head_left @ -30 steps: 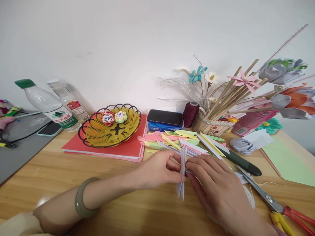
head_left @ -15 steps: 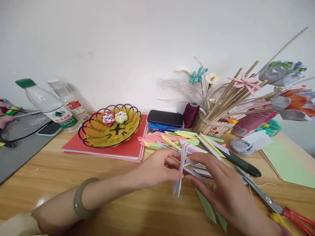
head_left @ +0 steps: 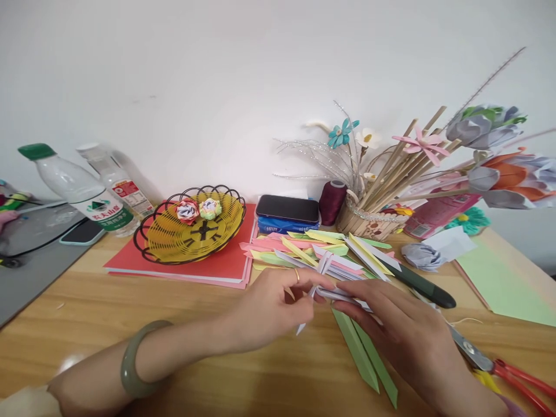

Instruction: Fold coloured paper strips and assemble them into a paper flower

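My left hand (head_left: pixel 271 304) and my right hand (head_left: pixel 393 327) meet at the middle of the wooden table (head_left: pixel 130 341), both pinching a bundle of pale folded paper strips (head_left: pixel 324 284) that fans out between the fingers. A ring shows on my left hand and a green bangle (head_left: pixel 130 365) on that wrist. Two green folded strips (head_left: pixel 362 356) lie on the table under my right hand. Just behind my hands lies a pile of coloured folded strips (head_left: pixel 321 246).
A yellow wire basket (head_left: pixel 191 231) with two paper roses sits on red card (head_left: pixel 217 263). Two bottles (head_left: pixel 82 191) and a phone (head_left: pixel 82 233) stand left. A black case (head_left: pixel 289 208), thread spool (head_left: pixel 332 202) and a holder of paper flowers (head_left: pixel 369 220) stand behind; scissors (head_left: pixel 486 359) lie right.
The paper bundle has tilted from upright toward lying flat and fanned out. My right hand slid right and uncovered the two green strips on the table.
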A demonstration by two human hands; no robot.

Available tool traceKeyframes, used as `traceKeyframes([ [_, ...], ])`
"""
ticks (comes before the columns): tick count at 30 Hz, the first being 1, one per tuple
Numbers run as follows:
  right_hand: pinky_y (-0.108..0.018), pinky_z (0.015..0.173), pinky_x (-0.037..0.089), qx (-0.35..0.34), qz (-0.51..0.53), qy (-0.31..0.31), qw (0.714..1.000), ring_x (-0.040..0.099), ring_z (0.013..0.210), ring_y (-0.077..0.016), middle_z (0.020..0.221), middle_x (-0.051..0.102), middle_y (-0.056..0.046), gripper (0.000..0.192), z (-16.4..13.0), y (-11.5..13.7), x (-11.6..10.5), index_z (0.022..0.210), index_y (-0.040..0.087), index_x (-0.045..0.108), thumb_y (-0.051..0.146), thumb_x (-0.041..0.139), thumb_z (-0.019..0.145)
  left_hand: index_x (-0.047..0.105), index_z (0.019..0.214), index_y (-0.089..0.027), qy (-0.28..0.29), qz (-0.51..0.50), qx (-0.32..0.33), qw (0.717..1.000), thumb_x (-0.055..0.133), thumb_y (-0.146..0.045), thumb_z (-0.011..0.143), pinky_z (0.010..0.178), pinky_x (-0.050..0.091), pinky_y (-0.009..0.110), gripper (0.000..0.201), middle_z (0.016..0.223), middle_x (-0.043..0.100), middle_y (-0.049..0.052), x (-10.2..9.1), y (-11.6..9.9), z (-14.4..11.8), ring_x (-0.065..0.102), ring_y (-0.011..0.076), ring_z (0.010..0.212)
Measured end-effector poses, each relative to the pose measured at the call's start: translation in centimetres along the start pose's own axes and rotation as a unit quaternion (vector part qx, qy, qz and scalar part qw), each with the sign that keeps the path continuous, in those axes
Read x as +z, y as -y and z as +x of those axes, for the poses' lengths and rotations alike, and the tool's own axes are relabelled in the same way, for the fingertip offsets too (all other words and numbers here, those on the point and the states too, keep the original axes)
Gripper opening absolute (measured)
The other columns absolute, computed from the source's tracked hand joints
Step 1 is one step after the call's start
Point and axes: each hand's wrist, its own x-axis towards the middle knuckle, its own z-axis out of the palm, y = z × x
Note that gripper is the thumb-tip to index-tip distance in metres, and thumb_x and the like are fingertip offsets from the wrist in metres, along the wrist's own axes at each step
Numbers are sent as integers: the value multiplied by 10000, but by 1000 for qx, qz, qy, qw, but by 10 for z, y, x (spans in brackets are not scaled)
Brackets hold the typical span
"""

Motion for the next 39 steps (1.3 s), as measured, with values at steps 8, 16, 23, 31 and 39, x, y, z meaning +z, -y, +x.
traceKeyframes([
  [8, -236, 536, 419, -7, 54, 36, 998, 549, 613, -114, 700, 592, -7, 77, -1, 11, -3, 897, 176, 537, 153, 533, 823, 632, 872, -213, -103, 258, 107, 955, 559, -211, 728, 620, 409, 220, 161, 731, 641, -21, 5, -5, -4, 540, 105, 641],
  [16, -250, 693, 509, 7, 72, 40, 997, 624, 830, -153, 931, 658, -57, 263, 1, 10, -1, 1070, 179, 494, 239, 542, 818, 656, 789, -158, -134, 256, 137, 947, 575, -160, 719, 566, 423, 205, 107, 669, 668, 3, 3, -3, -6, 577, 105, 581],
  [23, -197, 585, 499, 23, 91, 21, 995, 643, 675, -116, 798, 686, -9, 124, 3, 13, -2, 954, 202, 550, 192, 501, 841, 671, 764, -156, -154, 231, 198, 940, 580, -139, 719, 545, 432, 196, 104, 637, 676, 12, 4, 1, -6, 583, 101, 552],
  [31, -221, 546, 487, 45, 106, -7, 993, 635, 642, -135, 753, 671, -15, 124, 7, 22, -11, 895, 217, 545, 134, 501, 813, 657, 810, -149, -98, 159, 134, 973, 540, -218, 768, 578, 429, 212, 142, 695, 656, 31, 5, -8, -8, 566, 113, 613],
  [39, -236, 598, 483, 18, 110, 18, 994, 614, 694, -134, 799, 654, -34, 169, 5, 14, -9, 917, 202, 519, 82, 478, 806, 536, 938, -117, 84, -135, -62, 985, 445, -404, 821, 551, 439, 214, 323, 646, 611, 40, -11, -13, 4, 562, 103, 560],
])
